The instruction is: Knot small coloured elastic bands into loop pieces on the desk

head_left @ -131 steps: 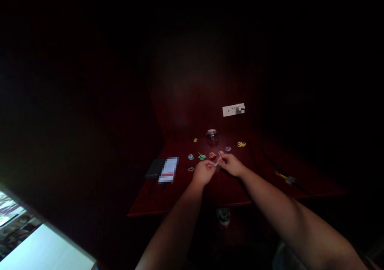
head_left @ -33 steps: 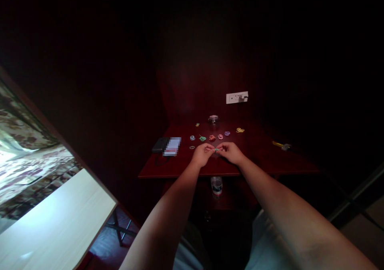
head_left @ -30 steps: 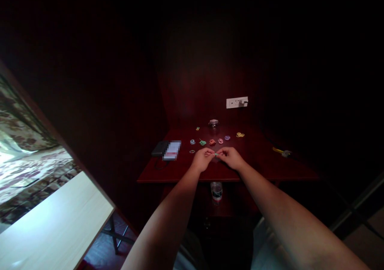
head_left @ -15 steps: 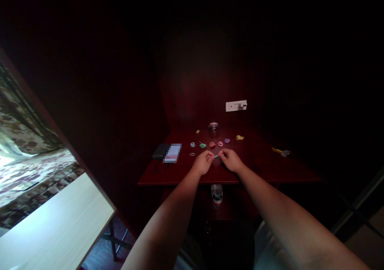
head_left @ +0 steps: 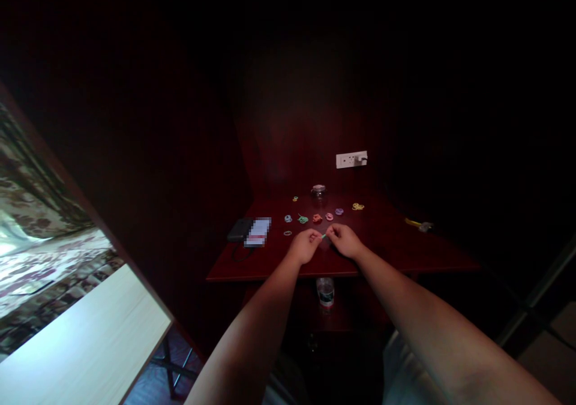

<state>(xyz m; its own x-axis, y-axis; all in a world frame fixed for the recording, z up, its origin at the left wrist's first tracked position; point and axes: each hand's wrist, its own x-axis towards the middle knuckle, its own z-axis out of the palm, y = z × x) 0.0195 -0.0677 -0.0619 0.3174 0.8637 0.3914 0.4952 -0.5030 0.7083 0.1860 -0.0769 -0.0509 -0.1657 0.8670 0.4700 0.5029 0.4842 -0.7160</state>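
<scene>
Over the front of the dark red desk (head_left: pixel 382 255), my left hand (head_left: pixel 306 246) and my right hand (head_left: pixel 344 240) face each other with fingertips pinched. Both grip a small green elastic band (head_left: pixel 323 236), of which only a short piece shows between them. Beyond my hands, little heaps of looped bands lie in a row: blue (head_left: pixel 288 218), green (head_left: pixel 303 219), orange-red (head_left: pixel 317 218), pink (head_left: pixel 329 216), purple (head_left: pixel 339 212) and yellow (head_left: pixel 358 207). A single pale ring (head_left: pixel 287 233) lies left of my left hand.
A clear lidded jar (head_left: pixel 318 192) stands at the back, with a few small bands (head_left: pixel 295 199) to its left. A blurred phone (head_left: pixel 258 232) and a black case (head_left: pixel 240 230) are on the left. A yellow-handled tool (head_left: pixel 419 225) lies right. Below the desktop is a plastic bottle (head_left: pixel 326 293).
The view has shifted very slightly. Both hands keep their pinch on the green band, and the fingertips sit a little closer together.
</scene>
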